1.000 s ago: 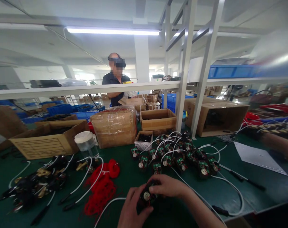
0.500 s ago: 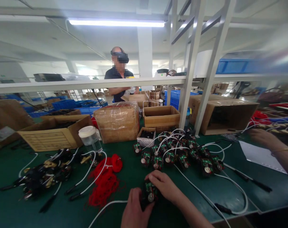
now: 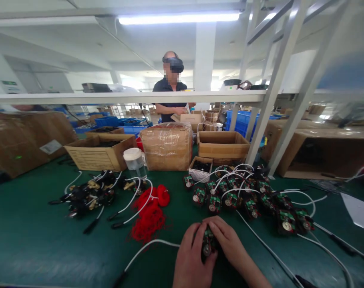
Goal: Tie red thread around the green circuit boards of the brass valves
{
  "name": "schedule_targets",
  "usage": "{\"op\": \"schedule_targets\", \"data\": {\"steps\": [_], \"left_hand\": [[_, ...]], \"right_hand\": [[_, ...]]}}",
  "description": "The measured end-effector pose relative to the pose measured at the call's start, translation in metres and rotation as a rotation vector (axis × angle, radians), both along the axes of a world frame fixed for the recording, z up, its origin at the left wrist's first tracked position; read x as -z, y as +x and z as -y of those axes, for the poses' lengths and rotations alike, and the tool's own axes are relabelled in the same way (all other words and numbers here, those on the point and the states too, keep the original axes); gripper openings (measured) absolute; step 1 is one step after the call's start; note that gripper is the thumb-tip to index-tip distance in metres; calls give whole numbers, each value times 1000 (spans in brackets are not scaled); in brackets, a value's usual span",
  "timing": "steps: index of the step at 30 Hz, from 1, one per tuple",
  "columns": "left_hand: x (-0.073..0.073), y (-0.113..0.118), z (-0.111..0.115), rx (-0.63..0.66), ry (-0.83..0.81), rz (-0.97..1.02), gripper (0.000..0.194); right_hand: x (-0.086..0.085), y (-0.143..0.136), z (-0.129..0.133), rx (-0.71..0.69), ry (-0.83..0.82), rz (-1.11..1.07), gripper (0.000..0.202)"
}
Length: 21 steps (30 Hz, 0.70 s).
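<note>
Between my hands, low in the middle of the view, is a small black unit with a green circuit board and a round silver part. My left hand wraps its fingers round the left side and front of the unit. From the right, my right hand holds its upper and right side with bent fingers. A white cable runs left from the unit to a black end. Behind my hands lies a pile of similar units with white cables. Red thread lies to the left.
Black and brass parts are heaped on the left of the green table. Cardboard boxes and a lidded clear jar stand behind. Metal posts rise at right. A person stands beyond the shelf.
The view has turned left, so things appear further right. My left hand's fingers have moved up over the unit, near my right fingers. The other person's hand at the right edge is out of view.
</note>
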State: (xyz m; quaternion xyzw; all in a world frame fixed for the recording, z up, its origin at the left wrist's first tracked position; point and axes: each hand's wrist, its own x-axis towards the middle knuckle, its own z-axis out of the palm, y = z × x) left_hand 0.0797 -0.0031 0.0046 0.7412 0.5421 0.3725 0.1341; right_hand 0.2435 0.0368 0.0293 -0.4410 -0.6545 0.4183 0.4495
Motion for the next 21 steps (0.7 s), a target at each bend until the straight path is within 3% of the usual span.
{"op": "schedule_targets", "data": {"steps": [6, 10, 11, 13, 15, 18, 21], "left_hand": [[5, 8, 4, -51, 25, -20, 65], [1, 0, 5, -25, -33, 0, 81], [-1, -9, 6, -20, -31, 6, 84], [-6, -34, 8, -62, 13, -17, 71], [-10, -67, 12, -209, 88, -95, 44], [-12, -110, 22, -432, 104, -204, 33], [-12, -131, 33, -514, 21, -247, 27]], "right_hand": [[8, 0, 0, 17, -18, 15, 37], [7, 2, 1, 60, -53, 29, 42], [6, 2, 1, 85, -70, 39, 44], [6, 5, 2, 144, -118, 62, 49], [7, 8, 3, 198, -171, 74, 54], [10, 11, 3, 243, -212, 62, 58], [10, 12, 2, 269, -207, 46, 59]]}}
